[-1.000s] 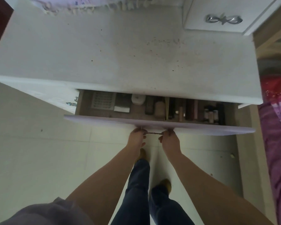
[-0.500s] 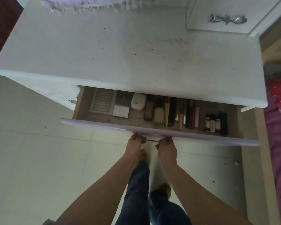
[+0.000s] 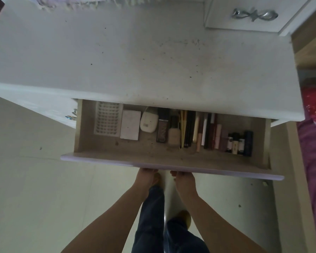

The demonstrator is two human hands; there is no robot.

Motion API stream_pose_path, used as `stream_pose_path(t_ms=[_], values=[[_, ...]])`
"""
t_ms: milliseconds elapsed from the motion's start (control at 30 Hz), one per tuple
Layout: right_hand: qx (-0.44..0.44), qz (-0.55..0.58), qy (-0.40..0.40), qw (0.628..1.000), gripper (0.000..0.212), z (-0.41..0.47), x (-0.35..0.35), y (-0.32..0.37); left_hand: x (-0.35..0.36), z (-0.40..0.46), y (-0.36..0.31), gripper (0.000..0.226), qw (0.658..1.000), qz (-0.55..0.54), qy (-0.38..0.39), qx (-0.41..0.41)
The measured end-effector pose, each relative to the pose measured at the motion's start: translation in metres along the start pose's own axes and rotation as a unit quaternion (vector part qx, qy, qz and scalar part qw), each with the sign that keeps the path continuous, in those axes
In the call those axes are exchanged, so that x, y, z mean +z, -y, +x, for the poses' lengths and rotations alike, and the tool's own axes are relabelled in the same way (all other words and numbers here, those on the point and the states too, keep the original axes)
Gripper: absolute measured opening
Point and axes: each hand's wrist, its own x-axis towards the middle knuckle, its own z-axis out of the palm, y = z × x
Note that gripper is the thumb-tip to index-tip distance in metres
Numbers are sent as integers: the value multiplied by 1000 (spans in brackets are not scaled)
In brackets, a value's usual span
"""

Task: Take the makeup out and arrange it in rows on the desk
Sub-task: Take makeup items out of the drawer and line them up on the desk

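So the makeup is all inside the drawer [image 3: 117, 147] for now — none of it is out on the worktop [image 3: 135, 61] yet. From left to right it runs: a white lattice tray [image 3: 108, 119], a pale flat palette [image 3: 130, 127], a cream rounded compact [image 3: 149, 122], a dark palette [image 3: 162, 127], a beige foundation bottle [image 3: 173, 135], then a tight bundle of pencils and slim tubes [image 3: 199, 130], and last a cluster of small dark bottles [image 3: 240, 143] at the right end. Everything lies flat on the drawer floor, side by side, the slim pieces touching.

Both hands are at the drawer front, just under its lip: the left hand [image 3: 147, 177] and the right hand [image 3: 183, 178] sit close together, apart by a small gap. Their fingers reach up behind the front edge, so the grip of either hand on the pull is hidden — I cannot tell how tightly it closes.

By my reading, the step in hand is opening the drawer, and it looks far enough out to reach in. The next move calls for letting go of the front and lifting one piece at a time, starting with the loose ones at the left.
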Motion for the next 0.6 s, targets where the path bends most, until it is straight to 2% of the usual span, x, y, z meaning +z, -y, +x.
stream_pose_path(t_ms=[100,167,267,300,367,433,467,533,600], values=[[-6,14,-7,1000,24,0,-1,-3,-3,3,3,12,1000,-16,14,15],[-11,6,5,1000,22,2,-3,-4,-4,4,4,14,1000,-17,19,19],[6,-94,72,993,25,-1,-12,1,-3,-5,4,13,999,32,32,4],[11,-129,95,987,31,-3,-17,3,-3,-9,5,25,995,85,42,2],[17,-178,135,974,36,-13,-34,9,-2,-21,8,49,964,253,82,9],[18,-178,190,965,34,-28,-59,19,-2,-37,3,43,887,437,147,26],[14,-180,217,959,34,-34,-74,23,0,-45,-3,37,854,487,180,24],[-1,-210,257,943,28,-41,-110,34,7,-62,-24,31,835,494,243,15],[-13,-218,285,933,24,-41,-144,49,23,-68,-49,26,831,475,281,68]])
